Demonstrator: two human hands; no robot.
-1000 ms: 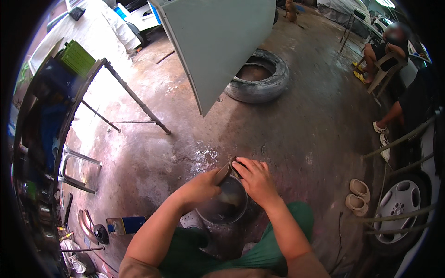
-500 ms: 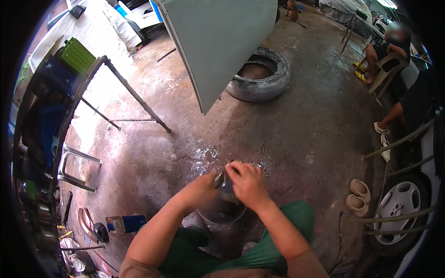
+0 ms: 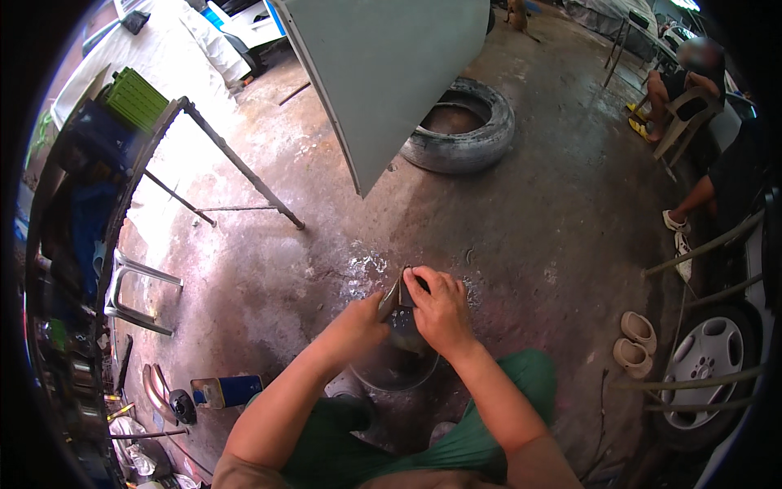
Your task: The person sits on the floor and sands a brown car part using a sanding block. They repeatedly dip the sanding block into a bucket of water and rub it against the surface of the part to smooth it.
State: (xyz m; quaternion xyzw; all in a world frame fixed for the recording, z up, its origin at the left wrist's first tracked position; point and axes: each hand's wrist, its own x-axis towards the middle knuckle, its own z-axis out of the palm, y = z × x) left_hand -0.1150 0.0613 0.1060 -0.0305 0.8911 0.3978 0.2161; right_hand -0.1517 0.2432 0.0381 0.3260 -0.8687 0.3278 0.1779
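Note:
My left hand (image 3: 358,326) is closed round a flat, narrow tool (image 3: 389,297), too small to identify. My right hand (image 3: 440,310) grips a small dark flat piece (image 3: 405,295), its thumb and fingers at the upper edge, right against that tool. Both hands are above a round dark metal basin (image 3: 391,373) with liquid or residue in it, standing on the stained concrete floor between my green-trousered legs (image 3: 521,379). To the lower left lie a blue can (image 3: 236,390) and some curved metal pieces (image 3: 155,391).
A pale panel (image 3: 383,73) stands ahead by a tyre (image 3: 456,147). A loaded metal rack (image 3: 240,171) and stool (image 3: 142,289) are left. Right are a seated person (image 3: 684,90), another person's leg (image 3: 692,204), sandals (image 3: 635,350) and a car wheel (image 3: 702,359). A dog (image 3: 517,20) sits behind.
Both hands have shifted slightly upward, away from my body, still gripping their items. The right thumb and fingers now sit higher on the dark piece. The view has shifted slightly.

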